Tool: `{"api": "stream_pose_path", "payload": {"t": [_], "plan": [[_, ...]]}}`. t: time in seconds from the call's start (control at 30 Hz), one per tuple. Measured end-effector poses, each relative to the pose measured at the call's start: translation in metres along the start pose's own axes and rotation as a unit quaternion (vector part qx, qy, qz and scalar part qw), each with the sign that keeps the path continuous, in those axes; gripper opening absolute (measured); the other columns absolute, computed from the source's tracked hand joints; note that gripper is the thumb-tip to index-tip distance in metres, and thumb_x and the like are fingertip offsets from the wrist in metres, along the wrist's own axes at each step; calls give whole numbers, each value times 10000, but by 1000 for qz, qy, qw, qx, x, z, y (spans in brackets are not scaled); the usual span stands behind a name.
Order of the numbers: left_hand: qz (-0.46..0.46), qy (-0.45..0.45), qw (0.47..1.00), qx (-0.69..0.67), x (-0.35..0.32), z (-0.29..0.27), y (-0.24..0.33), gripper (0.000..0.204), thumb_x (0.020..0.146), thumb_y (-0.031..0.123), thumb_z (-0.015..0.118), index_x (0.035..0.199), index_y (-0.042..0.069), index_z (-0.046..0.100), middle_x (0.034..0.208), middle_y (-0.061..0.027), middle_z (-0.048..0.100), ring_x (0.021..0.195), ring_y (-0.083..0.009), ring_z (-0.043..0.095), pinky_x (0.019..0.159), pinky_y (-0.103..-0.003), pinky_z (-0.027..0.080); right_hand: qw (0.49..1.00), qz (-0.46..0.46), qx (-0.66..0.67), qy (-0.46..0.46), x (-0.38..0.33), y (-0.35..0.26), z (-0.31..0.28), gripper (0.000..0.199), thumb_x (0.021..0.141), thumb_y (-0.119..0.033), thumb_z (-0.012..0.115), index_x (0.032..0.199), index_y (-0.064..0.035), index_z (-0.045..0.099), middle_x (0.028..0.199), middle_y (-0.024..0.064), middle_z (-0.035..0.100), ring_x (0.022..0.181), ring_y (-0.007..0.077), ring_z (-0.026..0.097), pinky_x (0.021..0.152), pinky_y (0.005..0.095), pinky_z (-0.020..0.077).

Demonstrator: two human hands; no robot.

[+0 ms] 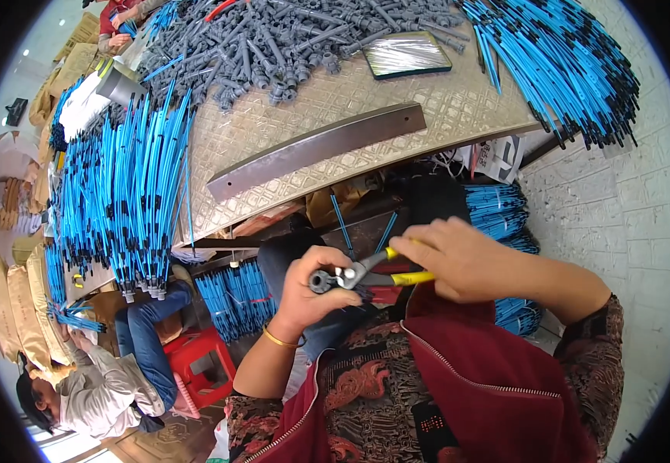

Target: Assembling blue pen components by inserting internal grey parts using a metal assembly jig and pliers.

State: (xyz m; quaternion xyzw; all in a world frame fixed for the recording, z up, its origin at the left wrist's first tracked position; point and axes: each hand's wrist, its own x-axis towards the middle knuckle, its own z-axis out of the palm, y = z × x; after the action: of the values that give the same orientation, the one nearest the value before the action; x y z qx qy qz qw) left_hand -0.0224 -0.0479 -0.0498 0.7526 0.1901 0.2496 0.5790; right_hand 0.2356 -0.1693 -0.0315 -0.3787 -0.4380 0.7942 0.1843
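Observation:
My left hand [302,297] is closed around a dark grey plastic fitting [319,282] with a round, hollow end, held in front of my body just below the table edge. My right hand [455,258] grips a pair of pliers [408,278] with yellow handles, the handles spread apart. The metal jaws of the pliers reach to the fitting beside my left thumb and fingers; whether they bite on it I cannot tell. Behind my hands, two thin blue rods [342,224] stick up.
On the patterned table [319,112] lie a metal bar [319,150], a heap of grey fittings [273,46], a shiny box [407,55] and blue rod bundles [130,170]. More bundles [497,208] stand underneath. A red stool [200,366] and co-worker [103,393] are at the left.

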Motion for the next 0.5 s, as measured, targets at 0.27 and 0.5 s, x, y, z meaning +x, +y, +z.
{"api": "stream_pose_path", "payload": {"t": [0.27, 0.5], "plan": [[-68, -67, 993, -68, -3, -8, 4, 547, 552, 234, 881, 929, 11, 555, 823, -92, 615, 728, -158, 589, 692, -284, 471, 874, 34, 425, -234, 37, 70, 10, 387, 868, -158, 545, 1191, 38, 460, 668, 129, 597, 484, 162, 580, 384, 259, 437], [-42, -9, 994, -99, -4, -5, -12, 426, 573, 194, 870, 844, 34, 583, 799, -35, 623, 702, -110, 582, 638, -233, 442, 859, -310, -371, 170, 16, -1, 11, 493, 795, -119, 545, 1233, 46, 391, 742, 143, 614, 494, 188, 603, 459, 271, 497]]}}
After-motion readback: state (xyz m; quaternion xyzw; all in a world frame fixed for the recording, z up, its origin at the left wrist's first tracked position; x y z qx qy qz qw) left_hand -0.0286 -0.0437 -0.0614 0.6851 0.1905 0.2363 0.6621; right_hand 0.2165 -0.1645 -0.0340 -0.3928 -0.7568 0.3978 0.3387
